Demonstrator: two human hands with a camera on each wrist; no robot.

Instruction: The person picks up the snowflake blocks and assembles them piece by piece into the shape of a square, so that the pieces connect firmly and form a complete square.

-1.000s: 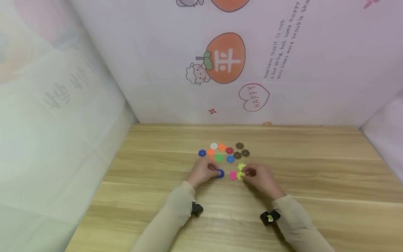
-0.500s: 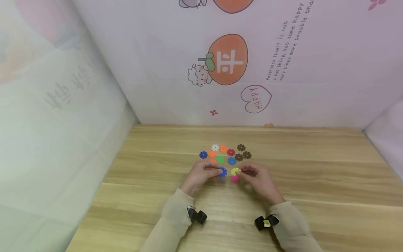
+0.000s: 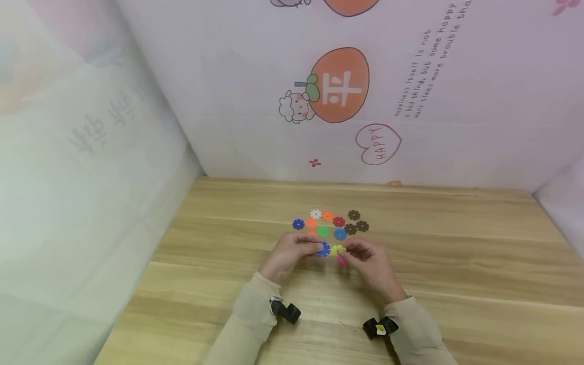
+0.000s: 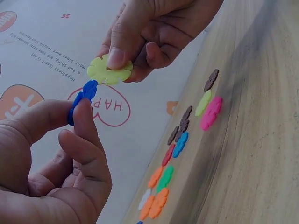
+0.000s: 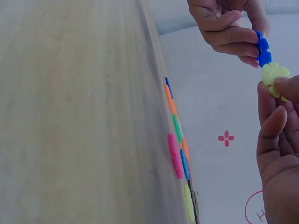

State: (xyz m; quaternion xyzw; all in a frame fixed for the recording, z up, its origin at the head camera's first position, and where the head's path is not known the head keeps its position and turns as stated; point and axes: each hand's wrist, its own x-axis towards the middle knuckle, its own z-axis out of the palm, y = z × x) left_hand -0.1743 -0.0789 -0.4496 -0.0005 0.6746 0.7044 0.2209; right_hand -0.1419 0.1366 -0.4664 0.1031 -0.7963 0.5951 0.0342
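My left hand (image 3: 286, 255) pinches a blue notched snowflake disc (image 3: 325, 249) between thumb and fingertips. In my right hand (image 3: 373, 262), thumb and fingers pinch a yellow snowflake disc (image 4: 105, 73). Both discs are held above the table, the blue one edge-on to the yellow one in the left wrist view. Their rims meet or nearly meet; how far the notches interlock I cannot tell. Below the right hand lie a pink disc (image 4: 211, 113) and a second yellow disc (image 4: 203, 103), the latter hidden in the head view.
Beyond the hands, loose discs lie flat on the wooden table (image 3: 456, 243): dark blue (image 3: 298, 224), white (image 3: 316, 214), green (image 3: 323, 231), red (image 3: 338, 221), lighter blue (image 3: 340, 234), several brown (image 3: 354, 215) and orange ones (image 3: 327, 216). Printed cloth walls (image 3: 255, 132) enclose the table.
My right hand has lifted the yellow disc off the pink one's side and moved it left to the blue disc. The left hand has raised the blue disc slightly.
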